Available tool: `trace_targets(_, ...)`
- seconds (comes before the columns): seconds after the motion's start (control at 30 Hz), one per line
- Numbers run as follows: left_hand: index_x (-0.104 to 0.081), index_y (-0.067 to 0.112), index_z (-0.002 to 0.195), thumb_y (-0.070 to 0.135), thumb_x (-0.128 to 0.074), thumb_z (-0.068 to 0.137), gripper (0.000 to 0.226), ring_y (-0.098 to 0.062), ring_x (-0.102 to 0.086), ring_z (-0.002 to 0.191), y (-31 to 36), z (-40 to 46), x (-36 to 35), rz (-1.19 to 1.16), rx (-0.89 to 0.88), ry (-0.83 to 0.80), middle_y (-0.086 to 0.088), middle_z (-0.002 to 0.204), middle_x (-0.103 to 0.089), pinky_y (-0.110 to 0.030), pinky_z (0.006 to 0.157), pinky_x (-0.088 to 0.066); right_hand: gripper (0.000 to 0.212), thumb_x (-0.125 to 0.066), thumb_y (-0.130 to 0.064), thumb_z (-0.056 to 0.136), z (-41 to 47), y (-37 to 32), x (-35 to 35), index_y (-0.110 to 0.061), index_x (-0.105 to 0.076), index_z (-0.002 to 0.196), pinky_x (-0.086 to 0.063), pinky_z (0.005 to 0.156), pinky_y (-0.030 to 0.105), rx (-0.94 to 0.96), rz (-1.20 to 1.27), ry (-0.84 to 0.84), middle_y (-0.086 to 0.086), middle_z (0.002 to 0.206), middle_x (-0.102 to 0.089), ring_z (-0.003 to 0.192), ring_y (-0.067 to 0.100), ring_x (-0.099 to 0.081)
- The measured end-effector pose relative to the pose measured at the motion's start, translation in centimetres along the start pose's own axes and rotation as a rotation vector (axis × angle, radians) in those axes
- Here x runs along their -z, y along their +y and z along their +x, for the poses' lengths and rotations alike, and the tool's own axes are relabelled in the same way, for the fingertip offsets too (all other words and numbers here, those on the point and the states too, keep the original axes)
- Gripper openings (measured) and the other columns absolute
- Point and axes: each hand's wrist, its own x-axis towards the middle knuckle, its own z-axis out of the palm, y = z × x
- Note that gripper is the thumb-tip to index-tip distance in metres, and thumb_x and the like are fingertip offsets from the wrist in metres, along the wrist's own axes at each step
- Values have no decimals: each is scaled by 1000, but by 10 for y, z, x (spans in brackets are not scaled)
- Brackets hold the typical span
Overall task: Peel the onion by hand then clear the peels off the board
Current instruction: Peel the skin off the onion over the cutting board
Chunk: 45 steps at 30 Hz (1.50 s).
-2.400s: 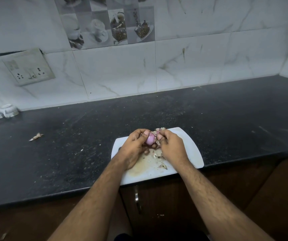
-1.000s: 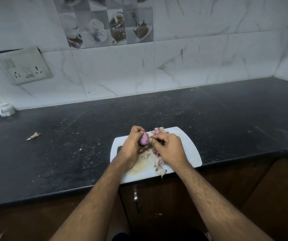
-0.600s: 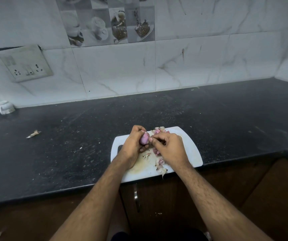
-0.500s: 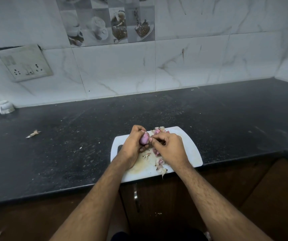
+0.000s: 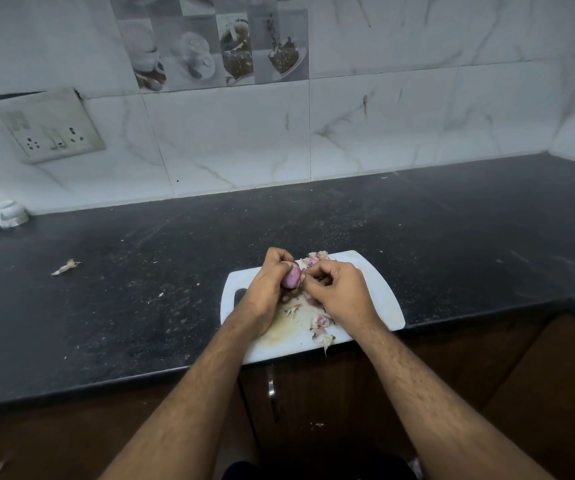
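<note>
Up over the white cutting board (image 5: 379, 289), the left hand (image 5: 265, 289) holds a small purple onion (image 5: 291, 279). The right hand (image 5: 339, 292) pinches its skin with curled fingers. Peels (image 5: 320, 323) lie on the board.

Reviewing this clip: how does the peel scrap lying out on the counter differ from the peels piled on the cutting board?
The counter scrap is a single pale sliver, alone on the black counter far left of the board; the board peels are many, some pinkish, clustered on the white cutting board. The scrap lies clear of both hands; the board peels lie under and beside the right hand. Both look dry and papery.
</note>
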Motion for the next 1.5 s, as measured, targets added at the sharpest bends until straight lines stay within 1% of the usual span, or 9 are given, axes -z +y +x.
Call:
trace_targets(0.37, -46, 13, 104, 11, -35, 108, 12, -17, -54, 57, 3, 0, 1, -129, 32, 33, -11, 81, -61, -23, 46, -36, 11, -62, -17, 101, 3, 0, -3, -11, -71, 100, -46, 51, 9, -46, 17, 57, 0, 81, -69, 58, -6, -60)
trace_targets(0.47, -44, 15, 107, 15, -37, 110, 7, -17, -56, 61, 2, 0, 0, -120, 27, 23, -10, 85, -62, -24, 48, -38, 19, -57, -26, 105, 2, 0, -1, -15, -72, 102, -49, 57, 12, -26, 44, 119, -1, 84, -71, 69, 1, -63)
trace_targets(0.6, -44, 17, 109, 23, -41, 112, 7, -11, -55, 64, 2, -2, -1, -68, 2, 13, -3, 91, -62, -23, 53, -39, 20, -70, -31, 98, 0, 1, -2, -18, -73, 112, -65, 63, 34, -17, 158, 15, -2, 91, -74, 85, 12, -74)
trace_targets(0.7, -45, 20, 110, 28, -42, 112, 9, -7, -54, 66, 2, -3, -1, -27, -29, 3, 2, 95, -65, -21, 56, -40, 21, -75, -29, 94, 0, 2, -1, -20, -74, 112, -66, 63, 38, -24, 194, 12, 0, 94, -74, 87, 11, -74)
trace_targets(0.97, -55, 13, 107, 34, -50, 108, 21, -8, -49, 66, 2, -4, 1, -61, -81, -45, 3, 78, -59, -22, 57, -35, 20, -78, -26, 92, 2, 4, 0, -25, -74, 111, -60, 78, 25, 65, 115, 48, -8, 103, -75, 95, 7, -70)
trace_targets(1.1, -56, 14, 104, 35, -51, 107, 21, -10, -47, 65, 5, -5, 1, -83, -88, -74, 1, 75, -56, -24, 57, -34, 17, -76, -20, 93, -3, -2, 1, -22, -74, 109, -56, 62, 14, 101, 153, 65, -3, 106, -72, 91, 4, -69)
trace_targets(1.17, -56, 12, 106, 35, -52, 107, 23, -12, -46, 65, 5, -5, 0, -86, -91, -86, -2, 77, -56, -25, 57, -34, 11, -76, -19, 93, -4, -1, 1, -21, -75, 104, -59, 58, 20, 72, 193, 76, -2, 97, -76, 76, 7, -71)
trace_targets(1.3, -56, 10, 109, 37, -53, 105, 27, -11, -45, 64, 5, -6, 0, -88, -90, -90, -1, 73, -54, -24, 56, -34, 10, -79, -16, 91, -3, 3, 1, -19, -78, 101, -64, 60, 52, 27, 240, 66, 3, 87, -78, 54, 18, -64)
trace_targets(1.5, -55, 10, 109, 36, -53, 106, 26, -9, -45, 61, 6, -6, 0, -64, -89, -73, 1, 72, -53, -20, 53, -33, 12, -80, -17, 90, -4, 2, 0, -17, -81, 101, -64, 60, 51, 56, 225, 63, 2, 85, -78, 52, 22, -66)
